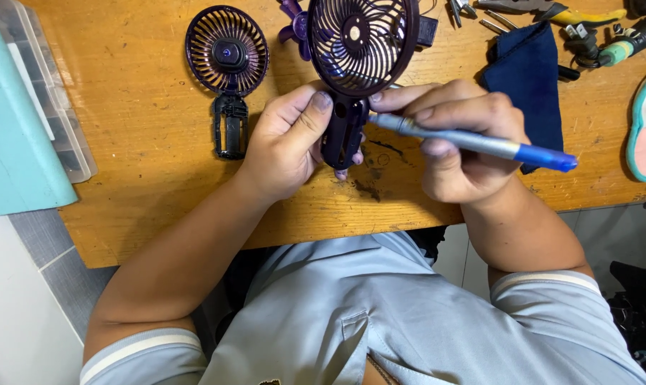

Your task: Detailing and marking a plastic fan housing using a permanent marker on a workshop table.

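A dark blue cloth (pixel 526 78) lies on the wooden table (pixel 137 121), pliers (pixel 551 11) just above it. At far left sits a teal box (pixel 12 135) (beside a clear organiser (pixel 59 121)).

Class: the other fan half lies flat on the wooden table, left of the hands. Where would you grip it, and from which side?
Probably the narrow handle frame of the spare fan half, pinched across from above: it lies flat with free sides, while the round grille is wider.
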